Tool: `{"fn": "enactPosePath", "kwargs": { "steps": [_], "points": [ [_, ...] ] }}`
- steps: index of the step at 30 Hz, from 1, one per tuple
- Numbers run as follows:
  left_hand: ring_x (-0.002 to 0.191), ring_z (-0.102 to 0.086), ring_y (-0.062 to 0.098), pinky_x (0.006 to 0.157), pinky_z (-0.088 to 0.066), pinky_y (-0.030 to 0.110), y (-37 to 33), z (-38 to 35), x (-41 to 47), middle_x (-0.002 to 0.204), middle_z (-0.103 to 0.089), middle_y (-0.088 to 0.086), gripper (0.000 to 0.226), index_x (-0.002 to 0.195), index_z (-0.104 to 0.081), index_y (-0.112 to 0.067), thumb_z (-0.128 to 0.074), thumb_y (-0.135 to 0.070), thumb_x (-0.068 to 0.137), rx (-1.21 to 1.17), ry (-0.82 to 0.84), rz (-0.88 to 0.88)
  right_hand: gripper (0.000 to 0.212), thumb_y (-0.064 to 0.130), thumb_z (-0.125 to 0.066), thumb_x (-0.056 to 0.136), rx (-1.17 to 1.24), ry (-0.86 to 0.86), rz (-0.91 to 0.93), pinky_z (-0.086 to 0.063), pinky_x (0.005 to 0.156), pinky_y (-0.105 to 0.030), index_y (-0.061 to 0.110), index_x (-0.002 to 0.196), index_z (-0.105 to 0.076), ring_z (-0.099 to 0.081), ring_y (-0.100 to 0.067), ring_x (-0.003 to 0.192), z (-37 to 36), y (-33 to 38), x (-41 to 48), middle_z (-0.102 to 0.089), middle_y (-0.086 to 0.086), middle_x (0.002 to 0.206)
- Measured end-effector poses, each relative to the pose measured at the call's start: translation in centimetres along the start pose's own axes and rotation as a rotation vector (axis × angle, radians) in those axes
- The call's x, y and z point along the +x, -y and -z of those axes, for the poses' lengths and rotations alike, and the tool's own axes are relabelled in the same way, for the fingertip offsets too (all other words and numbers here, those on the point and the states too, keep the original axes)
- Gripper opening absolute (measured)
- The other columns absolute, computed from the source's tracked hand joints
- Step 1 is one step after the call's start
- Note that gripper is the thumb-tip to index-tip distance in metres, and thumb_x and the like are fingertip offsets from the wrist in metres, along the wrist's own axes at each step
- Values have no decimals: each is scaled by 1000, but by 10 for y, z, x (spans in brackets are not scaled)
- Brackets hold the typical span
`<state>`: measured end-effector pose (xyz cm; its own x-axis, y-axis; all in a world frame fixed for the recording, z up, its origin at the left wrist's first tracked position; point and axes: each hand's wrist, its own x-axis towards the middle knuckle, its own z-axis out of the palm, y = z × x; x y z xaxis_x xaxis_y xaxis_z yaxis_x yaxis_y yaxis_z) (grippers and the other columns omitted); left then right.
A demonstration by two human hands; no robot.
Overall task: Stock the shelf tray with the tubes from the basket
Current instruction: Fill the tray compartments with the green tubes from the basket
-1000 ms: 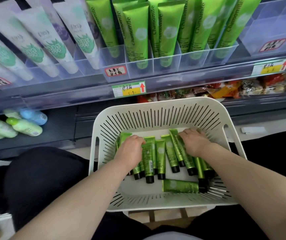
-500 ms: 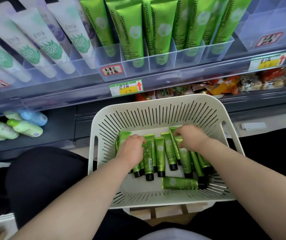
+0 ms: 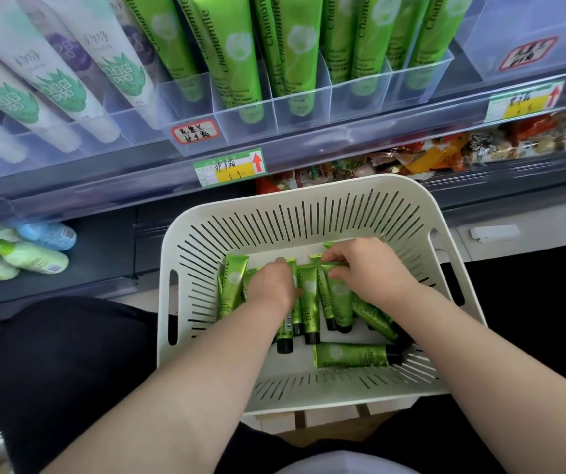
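Clear shelf tray point(image 3: 356, 104) sits beyond both hands, well apart. White basket point(image 3: 274, 227) surrounds both hands. Small green tubes point(image 3: 309, 302) lie in the basket under the hands. Left hand point(image 3: 271, 285) is curled round a bunch of tubes. Right hand point(image 3: 374, 271), just beside it, pinches tube ends.

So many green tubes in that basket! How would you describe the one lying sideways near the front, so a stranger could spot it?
Look at the white slotted basket below the shelf. By its near wall, closest to the person, lies the lone tube. The other green tubes bunch lengthwise with black caps toward the person; this one lies crosswise, cap pointing right.
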<state>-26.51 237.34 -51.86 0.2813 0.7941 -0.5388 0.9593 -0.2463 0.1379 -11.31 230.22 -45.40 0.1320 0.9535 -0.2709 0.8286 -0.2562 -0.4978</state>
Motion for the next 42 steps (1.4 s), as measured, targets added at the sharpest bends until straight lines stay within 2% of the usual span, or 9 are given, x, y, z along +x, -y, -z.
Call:
{"fn": "enactPosePath", "kwargs": {
  "steps": [3, 8, 13, 18, 26, 30, 34, 39, 42],
  "points": [
    [95, -61, 30, 59, -42, 32, -4, -4, 4, 106, -60, 10, 36, 108, -46, -11, -70, -19, 82, 47, -2, 45, 25, 25, -69, 84, -17, 7, 1, -50, 82, -29, 30, 108, -68, -62, -14, 97, -1, -2, -1, -70, 9, 104],
    [80, -53, 24, 47, -35, 28, 0, 0, 5, 92, -55, 5, 32, 109, -45, -12, -59, -12, 79, -37, 44, 55, 24, 15, -69, 85, 25, 112, -31, -51, 87, -34, 22, 108, -67, -62, -16, 98, -7, -3, 3, -69, 1, 106],
    [96, -60, 25, 68, -42, 27, 19, 5, -4, 106, -65, 7, 21, 107, -62, -17, -57, -18, 87, -195, 9, -38, 25, 16, -68, 86, 59, 78, -23, -48, 90, -31, 16, 111, -68, -61, -19, 101, 0, 5, 4, -69, -2, 108],
    [89, -62, 24, 73, -48, 28, 30, 25, -23, 99, -66, 2, 22, 108, -64, -21, -65, -22, 86, -364, -112, -130, 21, 16, -67, 85, 94, 3, 35, -48, 90, -29, 19, 106, -69, -63, -16, 98, 14, 19, -2, -70, 1, 104],
    [68, -58, 12, 55, -40, 24, 24, 79, -59, 87, -64, -6, 7, 96, -64, -27, -59, -22, 93, -445, -386, -277, 21, 26, -68, 83, -20, -170, 96, -51, 85, -35, 29, 104, -70, -63, -19, 98, 43, 52, -22, -71, 6, 101],
    [84, -59, 16, 73, -44, 27, 19, 110, -78, 94, -68, -3, 14, 104, -67, -25, -60, -23, 92, -471, -540, -323, 23, 28, -67, 84, -66, -271, 158, -49, 83, -32, 32, 107, -70, -62, -19, 101, 68, 74, -28, -71, 7, 104],
    [86, -60, 18, 75, -46, 29, 19, 153, -98, 96, -69, -2, 16, 105, -68, -23, -61, -20, 91, -515, -703, -388, 20, 25, -62, 87, -116, -383, 235, -48, 83, -35, 30, 104, -70, -60, -20, 102, 97, 100, -32, -71, 6, 104],
    [68, -52, 1, 55, -34, 11, 27, 217, -118, 88, -64, -8, 17, 109, -65, -22, -58, -20, 94, -522, -885, -413, 19, 24, -59, 90, -127, -526, 300, -49, 81, -36, 30, 104, -70, -60, -19, 101, 135, 131, -32, -71, 7, 103],
    [64, -47, -9, 55, -32, 1, 32, 253, -125, 83, -60, -11, 20, 112, -66, -21, -57, -19, 94, -541, -993, -388, 20, 24, -58, 91, -140, -587, 340, -50, 79, -35, 29, 106, -69, -59, -18, 98, 155, 146, -27, -71, 7, 102]
  ]
}}
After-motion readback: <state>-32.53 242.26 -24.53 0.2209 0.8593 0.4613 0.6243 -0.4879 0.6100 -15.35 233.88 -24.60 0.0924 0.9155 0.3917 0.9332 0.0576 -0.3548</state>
